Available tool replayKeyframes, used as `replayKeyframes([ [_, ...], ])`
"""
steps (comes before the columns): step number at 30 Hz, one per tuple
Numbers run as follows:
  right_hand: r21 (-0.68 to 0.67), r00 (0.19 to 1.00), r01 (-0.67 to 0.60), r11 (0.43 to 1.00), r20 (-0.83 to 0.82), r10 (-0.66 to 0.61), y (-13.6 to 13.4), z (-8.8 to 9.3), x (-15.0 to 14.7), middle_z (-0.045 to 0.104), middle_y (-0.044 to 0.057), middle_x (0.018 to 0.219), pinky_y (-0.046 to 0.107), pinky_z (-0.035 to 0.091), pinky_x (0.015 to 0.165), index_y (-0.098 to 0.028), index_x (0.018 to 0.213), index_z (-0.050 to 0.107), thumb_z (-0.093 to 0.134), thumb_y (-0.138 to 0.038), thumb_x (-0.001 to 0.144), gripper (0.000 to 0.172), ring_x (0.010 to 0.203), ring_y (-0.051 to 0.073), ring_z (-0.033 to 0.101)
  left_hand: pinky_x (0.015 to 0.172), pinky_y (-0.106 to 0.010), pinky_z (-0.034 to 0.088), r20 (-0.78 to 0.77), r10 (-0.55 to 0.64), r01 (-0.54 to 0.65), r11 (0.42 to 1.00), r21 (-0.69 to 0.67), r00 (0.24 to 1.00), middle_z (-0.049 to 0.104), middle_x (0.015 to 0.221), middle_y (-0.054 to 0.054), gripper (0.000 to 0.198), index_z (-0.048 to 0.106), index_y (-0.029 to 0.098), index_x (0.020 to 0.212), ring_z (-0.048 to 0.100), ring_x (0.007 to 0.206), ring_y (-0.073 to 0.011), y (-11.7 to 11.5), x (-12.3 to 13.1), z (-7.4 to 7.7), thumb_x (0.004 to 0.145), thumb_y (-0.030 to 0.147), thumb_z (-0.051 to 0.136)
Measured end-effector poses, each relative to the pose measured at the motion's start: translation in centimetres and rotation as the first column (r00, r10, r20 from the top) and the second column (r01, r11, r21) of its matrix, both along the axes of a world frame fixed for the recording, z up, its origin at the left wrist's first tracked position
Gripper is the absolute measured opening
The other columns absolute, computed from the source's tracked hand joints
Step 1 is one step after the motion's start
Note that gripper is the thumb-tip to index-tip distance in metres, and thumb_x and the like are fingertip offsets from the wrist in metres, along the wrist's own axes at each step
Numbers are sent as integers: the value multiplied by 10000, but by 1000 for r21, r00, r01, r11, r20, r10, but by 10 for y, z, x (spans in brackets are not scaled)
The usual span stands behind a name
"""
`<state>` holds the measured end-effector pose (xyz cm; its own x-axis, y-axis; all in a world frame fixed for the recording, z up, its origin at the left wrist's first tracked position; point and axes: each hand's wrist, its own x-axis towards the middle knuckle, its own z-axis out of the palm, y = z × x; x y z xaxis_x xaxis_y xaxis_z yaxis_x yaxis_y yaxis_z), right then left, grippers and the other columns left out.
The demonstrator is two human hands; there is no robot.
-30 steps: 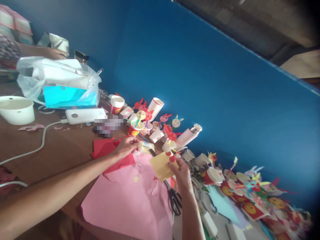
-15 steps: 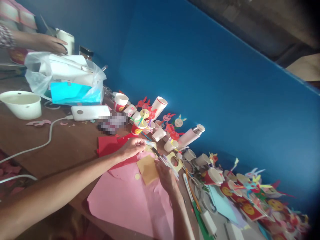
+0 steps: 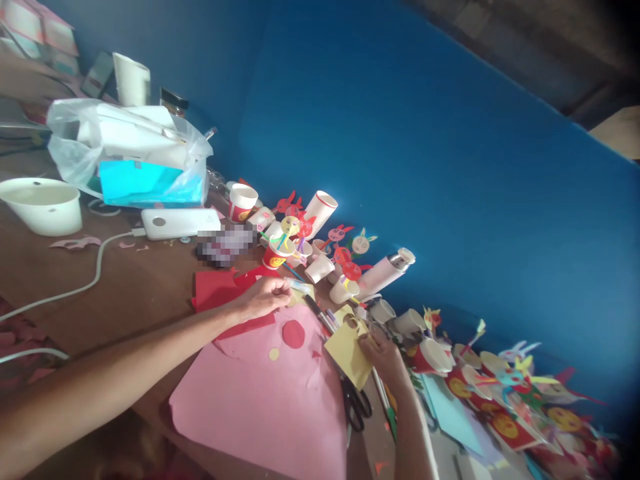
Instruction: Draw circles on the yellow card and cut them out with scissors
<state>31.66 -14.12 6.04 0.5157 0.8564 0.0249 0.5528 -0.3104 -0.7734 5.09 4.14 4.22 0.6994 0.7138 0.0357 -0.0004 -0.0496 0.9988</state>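
My right hand (image 3: 383,353) pinches a square of yellow paper (image 3: 347,353) by its right edge, over the right side of a large pink sheet (image 3: 260,407). My left hand (image 3: 267,297) is closed, its fingertips on a small whitish-blue tube (image 3: 299,286) whose exact kind I cannot make out. Between the hands a red paper circle (image 3: 293,334) and a small yellow circle (image 3: 274,354) lie on the pink sheet. Red paper (image 3: 215,290) lies beneath my left forearm. Black-handled scissors (image 3: 356,405) show below the yellow paper, and several pens (image 3: 327,321) lie beside it.
Paper cups with rabbit-face cutouts (image 3: 280,252) line the blue wall, with a thermos (image 3: 387,273) among them. To the left are a white power bank (image 3: 180,223) with a cable, a plastic bag (image 3: 75,143) and a white bowl (image 3: 43,207). Another person's blurred arm (image 3: 25,80) reaches in.
My right hand has moved right with the yellow paper, uncovering the red circle and the scissors. My left hand stays nearly in place. The other person's hand has drawn back left from the white cup.
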Motion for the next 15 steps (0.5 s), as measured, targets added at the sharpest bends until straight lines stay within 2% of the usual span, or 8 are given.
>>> replayKeyframes([
  [4,-92,985,-140,986,-115,129,7,-10,-34,602,10,585,217,404,462,-151,765,640,594,-456,742,309,516,144,545,483,-197,360,-7,48,-48,998,-35,999,539,580,35,110,529,148,704,474,495,-80,-2,1,4,659,249,535],
  [7,-118,964,-258,959,-93,248,8,-9,-43,596,-4,614,204,399,501,-159,745,641,597,-445,758,289,564,132,541,502,-197,377,-3,68,-68,995,-69,998,554,584,28,123,531,147,698,483,510,-79,1,2,4,657,263,545],
  [9,-94,979,-200,975,-50,196,4,-6,-30,605,2,632,217,401,516,-161,760,652,611,-430,745,273,581,141,544,508,-199,384,-10,79,-79,993,-85,997,566,592,25,138,538,149,713,489,519,-81,3,2,2,659,274,559],
  [12,-26,998,35,999,-54,-36,-9,-1,7,629,31,636,262,415,510,-152,808,645,637,-427,695,298,565,176,561,499,-202,381,-9,72,-72,994,-86,997,571,598,24,149,548,153,743,491,513,-84,4,3,-1,666,280,567],
  [15,4,995,95,995,-8,-95,-17,-3,34,639,38,624,288,414,510,-160,792,653,617,-413,704,270,552,187,559,495,-200,375,-24,51,-52,997,-62,998,565,609,25,141,553,154,759,496,519,-87,1,3,-3,669,262,565],
])
